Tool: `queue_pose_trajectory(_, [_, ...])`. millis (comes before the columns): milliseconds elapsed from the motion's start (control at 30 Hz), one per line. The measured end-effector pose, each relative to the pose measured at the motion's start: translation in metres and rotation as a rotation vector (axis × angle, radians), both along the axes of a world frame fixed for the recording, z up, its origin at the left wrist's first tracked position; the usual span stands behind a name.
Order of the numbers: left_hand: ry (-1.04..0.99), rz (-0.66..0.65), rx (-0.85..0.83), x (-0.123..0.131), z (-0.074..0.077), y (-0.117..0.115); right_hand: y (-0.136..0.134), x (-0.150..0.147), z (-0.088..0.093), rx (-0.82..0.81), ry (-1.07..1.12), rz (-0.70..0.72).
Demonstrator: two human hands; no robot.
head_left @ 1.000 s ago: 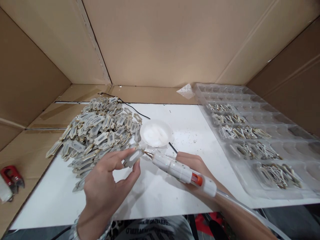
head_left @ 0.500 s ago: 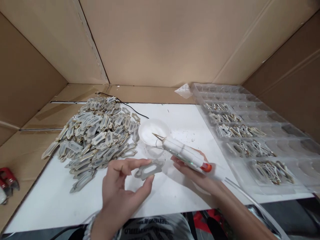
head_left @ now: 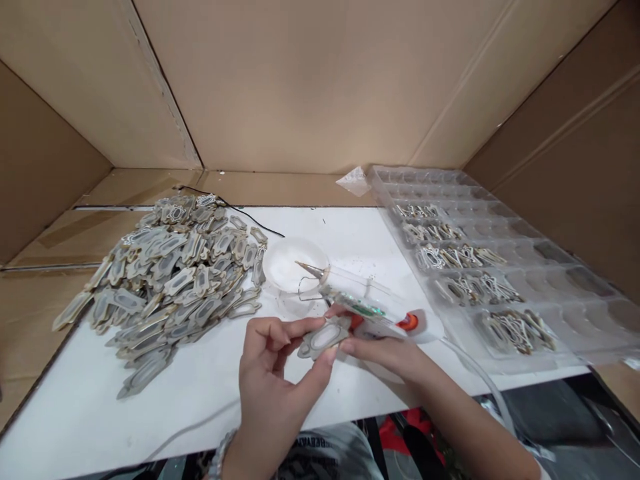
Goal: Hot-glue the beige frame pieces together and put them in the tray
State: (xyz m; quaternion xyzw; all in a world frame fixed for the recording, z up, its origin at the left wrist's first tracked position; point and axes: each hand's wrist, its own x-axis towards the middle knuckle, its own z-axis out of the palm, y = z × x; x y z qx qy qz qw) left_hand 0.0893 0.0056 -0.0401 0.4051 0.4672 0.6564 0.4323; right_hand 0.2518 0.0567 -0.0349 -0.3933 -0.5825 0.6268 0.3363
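My left hand (head_left: pixel 277 373) pinches a small grey, ornate-edged flat piece (head_left: pixel 323 339) with a pale elongated middle between thumb and forefinger. My right hand (head_left: pixel 373 347) is wrapped under a glue gun (head_left: pixel 370 300) with a clear and white body, orange parts and a pointed metal tip. The right thumb meets the near right end of the flat piece. The gun's tip points left over a white round bowl (head_left: pixel 285 257), and its thin wire stand hangs in front of the bowl. To the left lies a large heap of similar flat pieces (head_left: pixel 175 267).
A clear compartment tray (head_left: pixel 555 287) at right holds several groups of pieces. A plastic scrap (head_left: pixel 354 181) lies at the back. A black cord (head_left: pixel 250 217) runs behind the bowl. A pale translucent cord or tube (head_left: pixel 480 367) trails from the gun. Cardboard walls (head_left: pixel 320 87) enclose the white table.
My left hand has moved right with the flat piece, up against my right hand. The glue gun has rolled, showing its green inside and wire stand. The view has shifted slightly to the right.
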Motion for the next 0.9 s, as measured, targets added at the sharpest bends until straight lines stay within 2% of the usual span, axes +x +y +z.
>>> queue_pose_trajectory(67, [-0.188,-0.085,-0.073,-0.001,0.003,-0.001,0.000,0.002,0.002,-0.069,0.088,0.016])
queue_pose_trajectory(100, [-0.309,-0.170,-0.131,-0.002,0.004,-0.002,-0.001,0.003,0.001,-0.101,0.129,0.016])
queue_pose_trajectory(233, [-0.856,-0.644,-0.523,-0.008,0.008,0.000,-0.003,0.004,-0.003,-0.249,0.274,0.100])
queue_pose_trajectory(300, [-1.052,-0.812,-0.654,-0.009,0.007,0.001,-0.004,0.004,-0.004,-0.307,0.345,0.189])
queue_pose_trajectory(400, [-1.228,-0.923,-0.702,-0.009,0.003,0.003,-0.003,0.005,-0.003,-0.315,0.363,0.227])
queue_pose_trajectory(500, [-1.305,-0.980,-0.681,-0.009,0.000,0.003,-0.001,0.007,-0.003,-0.259,0.319,0.237])
queue_pose_trajectory(567, [-1.312,-0.993,-0.677,-0.009,-0.001,0.002,0.000,0.008,-0.005,-0.226,0.284,0.223])
queue_pose_trajectory(667, [-1.204,-0.918,-0.647,-0.012,0.000,0.002,0.000,0.009,-0.009,-0.154,0.218,0.063])
queue_pose_trajectory(767, [-0.934,-0.667,-0.501,-0.020,0.002,0.004,0.001,0.009,-0.007,-0.020,0.172,-0.086])
queue_pose_trajectory(900, [-0.443,-0.304,-0.202,-0.038,0.004,0.008,0.000,0.008,0.004,0.075,0.058,-0.112])
